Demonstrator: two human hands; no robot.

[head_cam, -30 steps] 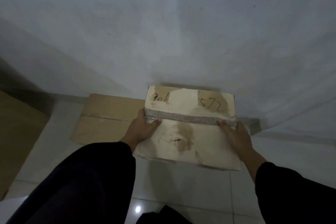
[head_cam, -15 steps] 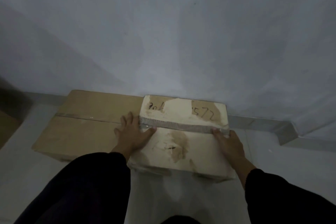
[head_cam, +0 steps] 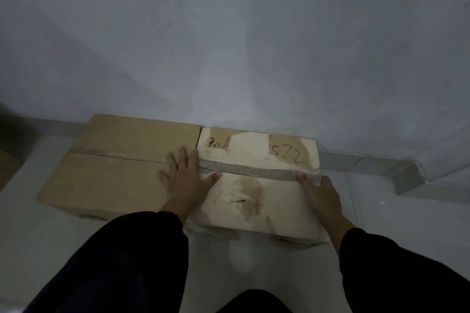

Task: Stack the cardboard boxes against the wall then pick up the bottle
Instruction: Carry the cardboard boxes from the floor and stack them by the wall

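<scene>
Two cardboard boxes sit side by side on the floor (head_cam: 381,223) against the wall (head_cam: 229,46). The brown box (head_cam: 114,173) lies under the left hand (head_cam: 187,180), whose fingers are spread flat, thumb touching the pale box (head_cam: 256,185) just right of it. The right hand (head_cam: 320,195) grips that box's right edge, thumb on top.

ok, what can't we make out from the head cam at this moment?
- Bottle: not anywhere in the head view.
- Right hand: fingers go over the right side of the pale box, hidden by the hand itself; grip unclear.
- Writing at the pale box's far-left corner: dim, partly torn off, unreadable.
- Brown thing at the left edge: cut off by the frame.
- Gap behind pale box to wall: hidden by the box top.
</scene>
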